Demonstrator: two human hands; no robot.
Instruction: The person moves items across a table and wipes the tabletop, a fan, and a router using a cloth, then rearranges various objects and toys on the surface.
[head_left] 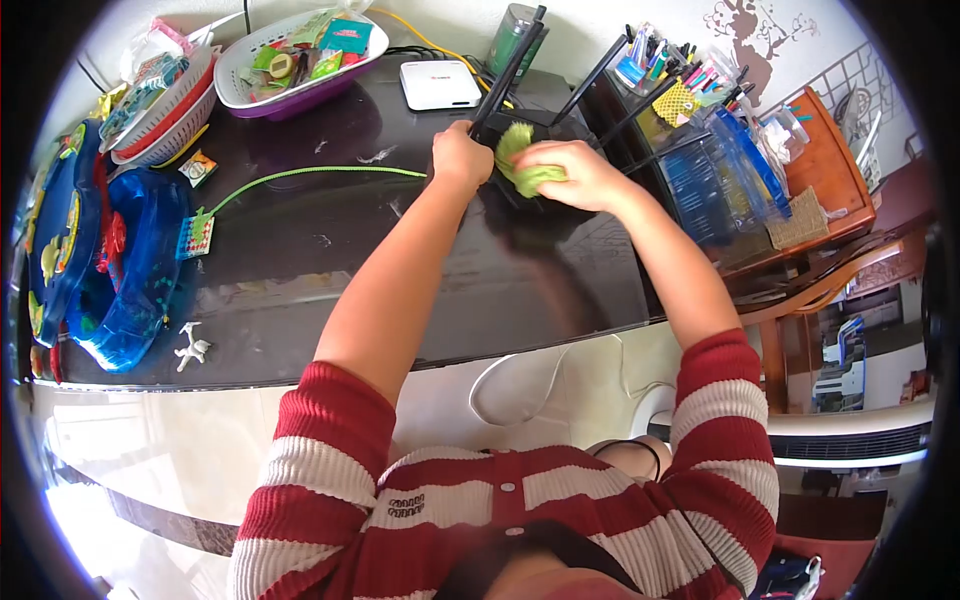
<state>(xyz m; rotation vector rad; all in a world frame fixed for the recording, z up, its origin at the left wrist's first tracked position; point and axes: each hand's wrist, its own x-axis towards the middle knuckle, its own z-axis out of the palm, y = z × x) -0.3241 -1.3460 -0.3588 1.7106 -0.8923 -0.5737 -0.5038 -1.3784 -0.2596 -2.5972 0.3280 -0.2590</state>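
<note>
A black Wi-Fi router (562, 132) with several long antennas (511, 72) is at the back of the glossy dark table. My left hand (462, 157) is closed at the router's left side, by the base of the antennas; its fingertips are hidden. In my right hand (573, 173) is a fuzzy light-green cloth (520, 165), pressed against the top of the router. Cloth and fingers cover much of the router's body. Behind my left hand sits a small white box-shaped device (440, 86).
Baskets of small items (300, 98) stand at the back left, near a blue plastic toy (130, 270). A green cord (320, 170) runs across the dark table (330, 320). A white figurine (191, 346) lies near the front edge. Pen holders (675, 103) and clear blue trays (705, 180) stand right.
</note>
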